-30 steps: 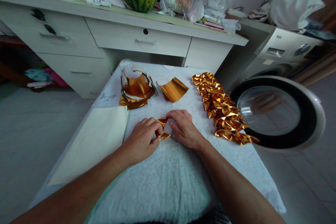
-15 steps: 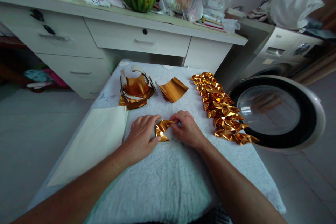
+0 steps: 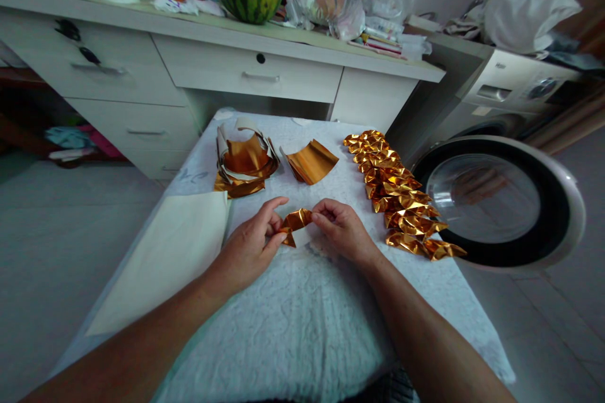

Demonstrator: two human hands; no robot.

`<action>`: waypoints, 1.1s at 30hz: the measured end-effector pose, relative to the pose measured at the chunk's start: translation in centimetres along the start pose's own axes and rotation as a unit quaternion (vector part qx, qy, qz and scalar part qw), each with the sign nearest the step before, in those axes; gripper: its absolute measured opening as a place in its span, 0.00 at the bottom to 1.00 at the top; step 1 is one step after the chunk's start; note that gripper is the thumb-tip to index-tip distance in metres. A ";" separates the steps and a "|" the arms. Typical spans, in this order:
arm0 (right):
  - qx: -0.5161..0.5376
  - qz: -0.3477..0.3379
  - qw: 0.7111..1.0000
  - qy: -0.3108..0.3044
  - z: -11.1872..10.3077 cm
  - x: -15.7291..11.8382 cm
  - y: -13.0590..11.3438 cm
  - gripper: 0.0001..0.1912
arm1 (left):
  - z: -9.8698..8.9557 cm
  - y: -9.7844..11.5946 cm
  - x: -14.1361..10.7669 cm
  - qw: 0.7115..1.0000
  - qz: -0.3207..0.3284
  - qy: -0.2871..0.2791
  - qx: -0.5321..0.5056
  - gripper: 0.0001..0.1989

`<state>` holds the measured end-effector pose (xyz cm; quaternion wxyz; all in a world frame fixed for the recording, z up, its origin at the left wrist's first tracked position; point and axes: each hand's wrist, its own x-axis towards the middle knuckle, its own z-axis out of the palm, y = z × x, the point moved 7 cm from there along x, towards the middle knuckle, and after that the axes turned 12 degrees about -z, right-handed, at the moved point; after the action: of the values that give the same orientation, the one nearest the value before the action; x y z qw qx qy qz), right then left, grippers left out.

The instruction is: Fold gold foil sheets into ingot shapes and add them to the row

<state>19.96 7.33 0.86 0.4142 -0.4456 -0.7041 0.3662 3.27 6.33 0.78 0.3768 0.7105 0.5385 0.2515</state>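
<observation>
Currently, a partly folded gold foil piece (image 3: 297, 220) is stretched between both hands above the table (image 3: 466, 321), though whether it touches the cloth is hard to tell. The right hand (image 3: 344, 230) has its fingers clamped on one end; the left hand (image 3: 253, 236) pinches the other, index finger raised. Beyond lie a stack of gold sheets (image 3: 314, 160) and a curled bundle (image 3: 246, 158); folded gold pieces (image 3: 394, 186) line the right side.
</observation>
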 end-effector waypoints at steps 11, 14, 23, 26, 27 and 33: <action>0.019 -0.013 0.998 -0.060 0.8 -0.6 -0.4 0.06 | -2.0 0.1 0.6 0.993 0.016 0.114 0.019 0.05; -0.086 -0.027 0.992 -0.086 0.9 -0.7 -0.6 0.09 | -2.0 0.6 0.5 0.988 0.051 0.128 0.066 0.07; -0.197 -0.098 0.966 -0.139 1.8 -0.7 -2.0 0.13 | -0.8 0.0 0.9 0.982 0.063 0.100 0.148 0.10; -0.208 -0.104 0.963 -0.138 1.7 -0.7 -1.9 0.13 | -0.4 -0.1 0.9 0.972 0.065 0.090 0.207 0.08; -0.209 -0.107 0.962 -0.140 1.7 -0.8 -1.9 0.13 | -0.4 -0.1 0.9 0.969 0.065 0.092 0.222 0.08; -0.214 -0.113 0.953 -0.185 1.4 -1.3 -2.4 0.14 | 0.0 0.2 0.4 0.971 0.075 0.069 0.216 0.10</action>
<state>18.26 5.16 2.14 0.2100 -0.3658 -0.8759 0.2344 3.56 6.72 0.93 0.1564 0.7944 0.5498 0.2056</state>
